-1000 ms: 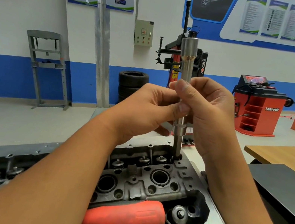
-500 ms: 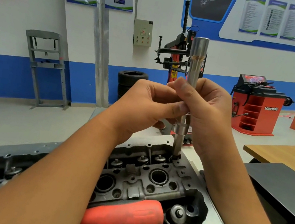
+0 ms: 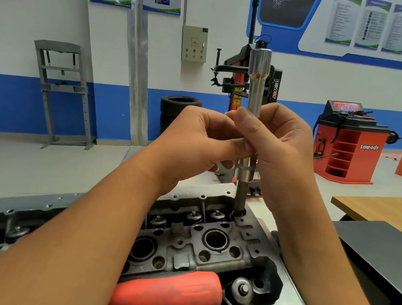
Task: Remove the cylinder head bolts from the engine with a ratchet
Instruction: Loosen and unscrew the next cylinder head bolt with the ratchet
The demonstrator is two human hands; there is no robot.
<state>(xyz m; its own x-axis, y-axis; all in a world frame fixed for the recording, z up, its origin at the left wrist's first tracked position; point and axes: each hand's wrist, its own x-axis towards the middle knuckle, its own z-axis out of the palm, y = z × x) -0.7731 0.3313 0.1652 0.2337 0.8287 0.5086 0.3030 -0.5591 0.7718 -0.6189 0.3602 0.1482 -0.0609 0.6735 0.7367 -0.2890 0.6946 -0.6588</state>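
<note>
Above the cylinder head point(image 3: 253, 245), left hand point(image 3: 195, 148) and right hand point(image 3: 283, 153) both pinch one upright socket extension point(image 3: 255, 102).

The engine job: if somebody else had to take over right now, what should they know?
Left hand: pinches the extension bar.
Right hand: grips the same bar.
The bar stands upright, its socket end down in a bolt hole at the far edge of the cylinder head. No ratchet head is on top.
The red-handled tool lies in the near end of the head.
Done: cannot tell how many bolts are out.
Left: spin this bolt out by hand, lift it, then check the remaining holes.
</note>
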